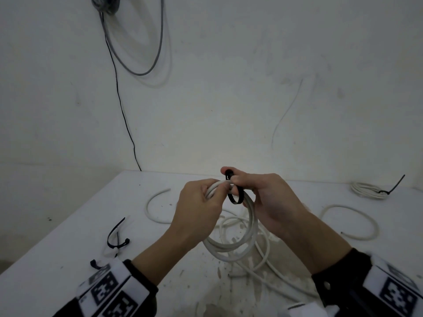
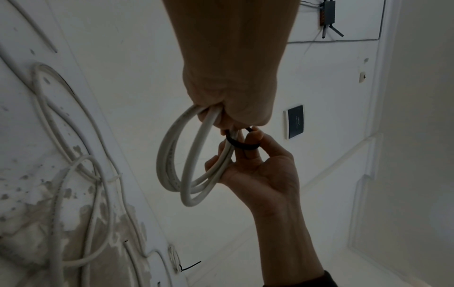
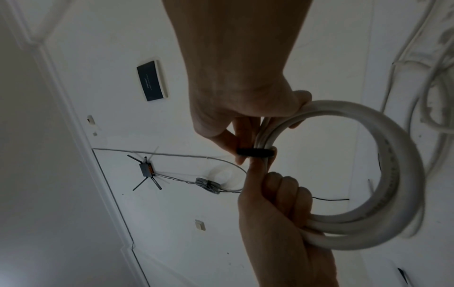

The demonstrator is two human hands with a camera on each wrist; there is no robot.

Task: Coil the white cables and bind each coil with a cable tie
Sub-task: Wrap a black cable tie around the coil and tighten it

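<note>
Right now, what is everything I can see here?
held coil: one, white, between both hands.
black cable tie: one, looped round the held coil.
bound coil: one, white with black tie, table's far right.
loose cables: several, white, spread on the table.
spare ties: at least two, black, table's left.
table: one, white, stained.
wall cables: grey and black, hanging.
left hand: grips the coil.
right hand: pinches the tie.

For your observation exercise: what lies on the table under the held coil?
Under the coil, loose white cables tangle on the stained table. The hands and coil hide parts of them.
</note>
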